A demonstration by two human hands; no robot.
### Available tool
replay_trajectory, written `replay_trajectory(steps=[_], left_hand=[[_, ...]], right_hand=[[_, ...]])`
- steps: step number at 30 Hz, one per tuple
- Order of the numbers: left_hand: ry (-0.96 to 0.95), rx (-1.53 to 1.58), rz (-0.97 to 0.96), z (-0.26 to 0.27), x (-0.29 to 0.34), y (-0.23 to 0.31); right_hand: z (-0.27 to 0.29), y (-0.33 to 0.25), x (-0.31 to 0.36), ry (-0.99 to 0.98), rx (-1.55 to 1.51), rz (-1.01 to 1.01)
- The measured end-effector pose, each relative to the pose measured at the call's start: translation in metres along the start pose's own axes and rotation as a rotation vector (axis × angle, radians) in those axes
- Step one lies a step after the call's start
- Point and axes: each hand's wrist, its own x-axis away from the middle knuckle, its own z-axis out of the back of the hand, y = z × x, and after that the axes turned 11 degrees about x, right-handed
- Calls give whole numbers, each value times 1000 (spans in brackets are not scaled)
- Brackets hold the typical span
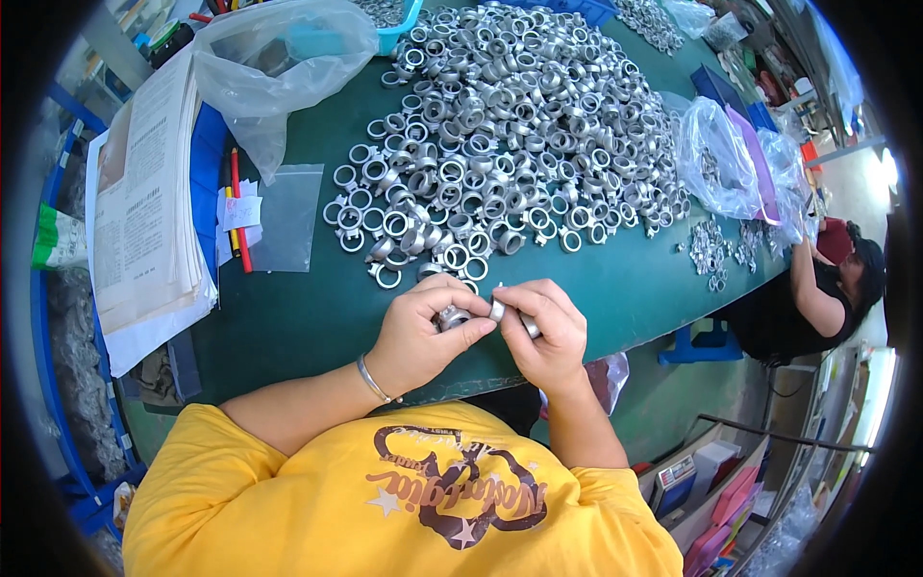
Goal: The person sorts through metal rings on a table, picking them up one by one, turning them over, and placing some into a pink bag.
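A large heap of silver metal rings, each with a small lug, covers the middle of the green table. In front of it, close to the table's near edge, my two hands meet. My left hand is closed around a few metal rings, one showing between thumb and fingers. Its fingertips touch a single metal ring that my right hand pinches between thumb and forefinger. Another metal ring is tucked in my right hand's curled fingers. Loose rings lie just beyond my fingertips.
Left of the heap lie a red pen, a clear zip bag and a stack of printed sheets. A plastic bag hangs over a turquoise basket. At right are small part piles, a purple tray and a seated person.
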Motion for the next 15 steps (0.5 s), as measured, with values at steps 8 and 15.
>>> replay_trajectory(steps=[8,15], left_hand=[[-41,-68,-42,0,2,6],[-34,-41,-44,-1,2,5]], right_hand=[[7,9,19,-284,-668,-602],[4,6,15,-174,-500,-342]])
